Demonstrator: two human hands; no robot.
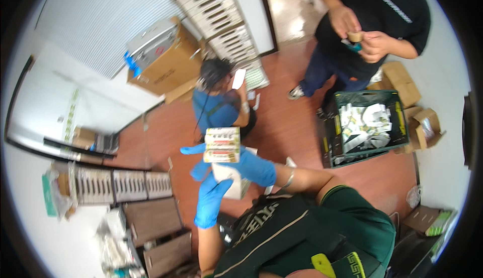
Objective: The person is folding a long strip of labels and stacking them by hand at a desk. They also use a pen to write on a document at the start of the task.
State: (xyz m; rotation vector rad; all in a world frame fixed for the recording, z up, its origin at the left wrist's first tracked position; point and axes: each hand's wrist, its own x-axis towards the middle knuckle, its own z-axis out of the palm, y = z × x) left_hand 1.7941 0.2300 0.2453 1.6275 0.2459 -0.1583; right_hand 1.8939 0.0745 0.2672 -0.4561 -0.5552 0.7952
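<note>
I hold a short stack of small white cartons (221,145) with green and red printing in front of my body. My right hand (255,167), in a blue glove, is closed around the stack from the right. My left hand (211,200), also gloved in blue, grips lower down, its fingers against a plain white carton face (232,190). Some blue fingertips stick out left of the stack; which hand they belong to is hard to tell. The cartons hide part of both hands.
Ahead, a person in blue (216,109) crouches holding a phone. At right a standing person (375,13) handles a tape roll. Below them is a dark crate (370,149) of white cartons and papers. Brown boxes (168,66) and stacked white boxes (211,6) line the walls.
</note>
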